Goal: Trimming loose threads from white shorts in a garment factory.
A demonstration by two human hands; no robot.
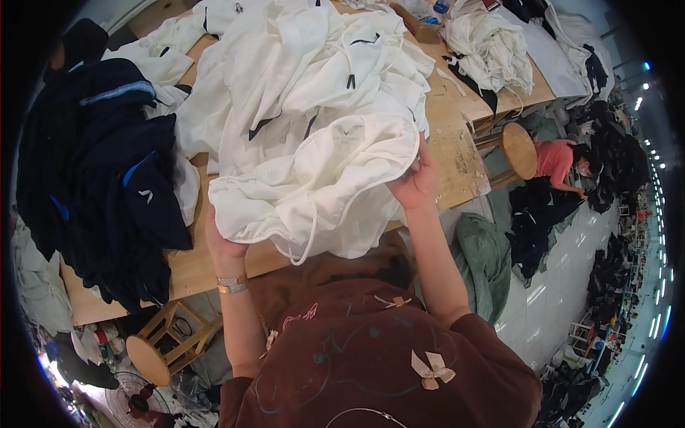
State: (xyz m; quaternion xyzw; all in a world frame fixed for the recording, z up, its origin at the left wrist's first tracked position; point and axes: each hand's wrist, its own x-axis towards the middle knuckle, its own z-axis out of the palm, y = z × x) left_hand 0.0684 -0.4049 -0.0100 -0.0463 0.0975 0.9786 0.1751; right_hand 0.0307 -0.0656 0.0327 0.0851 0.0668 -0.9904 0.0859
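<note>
A white garment (285,192) is stretched between my two hands above the front edge of the table. Its opening faces up, and a thin white cord hangs in a loop from the near side. My left hand (225,239) grips the left end of the fabric from below, its fingers mostly hidden by the cloth. At the other end, my right hand (418,176) is closed on the edge, with the thumb on the near side. Right behind lies a large heap of white garments (285,68) with dark trim and cord ends.
Dark navy garments (118,164) with blue trim cover the table's left side. Another white pile (489,46) lies at the far right of the wooden table (457,160). Wooden stools (519,151) stand nearby. To the right, a person in pink (556,160) bends over dark cloth.
</note>
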